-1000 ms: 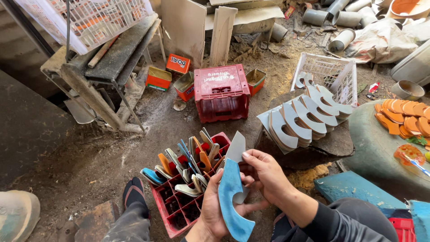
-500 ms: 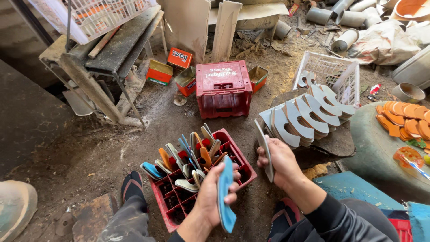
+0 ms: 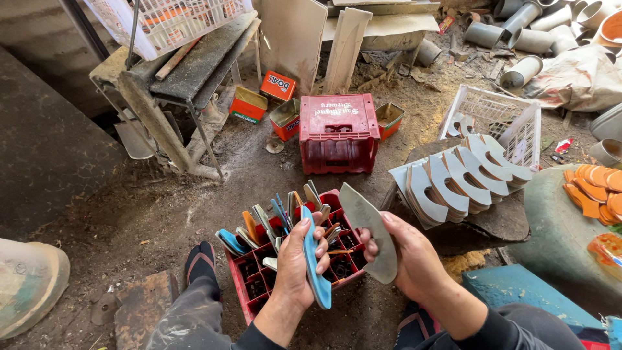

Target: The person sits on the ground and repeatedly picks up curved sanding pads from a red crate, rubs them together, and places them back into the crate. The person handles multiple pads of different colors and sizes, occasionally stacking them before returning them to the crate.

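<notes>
- Left hand [image 3: 299, 259] clenched round a blue piece [image 3: 315, 259], curved, seen edge-on, standing near upright over the crate.
- Right hand [image 3: 409, 256] grasping a grey blade [image 3: 370, 230] along its lower edge; tip points to 11 o'clock.
- Blade and blue piece apart, blade at 3 o'clock of the blue piece, a small gap between.
- Red crate [image 3: 259, 285] on the dirt floor right under both hands, compartments stuffed with mixed coloured pieces, blue, orange, grey.
- Stack of grey cutouts [image 3: 453, 178] fanned on a slab at 1 o'clock of the right hand.
- White basket [image 3: 512, 123] just behind the stack.
- Upturned red box [image 3: 338, 129] at 12 o'clock, well apart from the hands.
- Orange pieces [image 3: 593, 188] on a round green surface [image 3: 557, 240] at 3 o'clock.
- Person's foot [image 3: 201, 259] beside the crate at 9 o'clock.
</notes>
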